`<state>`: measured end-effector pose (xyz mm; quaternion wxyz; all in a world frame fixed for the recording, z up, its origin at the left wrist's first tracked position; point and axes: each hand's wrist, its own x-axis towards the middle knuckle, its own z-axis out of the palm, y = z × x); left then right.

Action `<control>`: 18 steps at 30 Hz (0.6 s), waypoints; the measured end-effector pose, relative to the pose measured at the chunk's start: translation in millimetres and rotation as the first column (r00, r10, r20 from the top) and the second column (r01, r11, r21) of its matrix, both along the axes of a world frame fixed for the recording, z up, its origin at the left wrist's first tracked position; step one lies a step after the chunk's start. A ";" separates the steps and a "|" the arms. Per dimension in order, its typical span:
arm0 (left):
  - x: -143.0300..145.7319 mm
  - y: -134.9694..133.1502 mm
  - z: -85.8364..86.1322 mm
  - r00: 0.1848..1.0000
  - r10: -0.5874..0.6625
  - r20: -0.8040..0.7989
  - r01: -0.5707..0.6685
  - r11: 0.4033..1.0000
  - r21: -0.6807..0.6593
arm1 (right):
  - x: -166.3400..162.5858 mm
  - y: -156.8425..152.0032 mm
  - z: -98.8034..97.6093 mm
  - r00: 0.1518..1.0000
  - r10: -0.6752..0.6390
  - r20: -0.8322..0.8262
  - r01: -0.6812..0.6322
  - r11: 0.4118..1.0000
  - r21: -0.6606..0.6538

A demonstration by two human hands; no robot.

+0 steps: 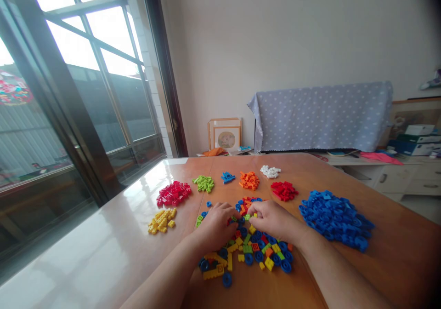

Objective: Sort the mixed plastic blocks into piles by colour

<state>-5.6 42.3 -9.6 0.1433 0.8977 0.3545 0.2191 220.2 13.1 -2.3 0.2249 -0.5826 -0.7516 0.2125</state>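
- My left hand [217, 226] lies on the mixed pile [257, 254], fingers curled; I can't tell if it holds anything.
- My right hand [272, 219] curls beside it, fingertips at a green brick [247, 217]; grasp unclear.
- That brick sits between both hands, at the pile's far edge.

Both forearms [172, 272] are bare, thick and rounded. The left hand [217, 226] and right hand [272, 219] are bare too, broad-backed with short fingers [254, 208].
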 end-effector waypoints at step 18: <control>4.0 -3.4 -10.4 0.950 0.055 0.307 0.015 0.975 -0.224 | -15.4 4.0 -11.2 0.992 0.064 -0.110 -0.060 0.998 0.038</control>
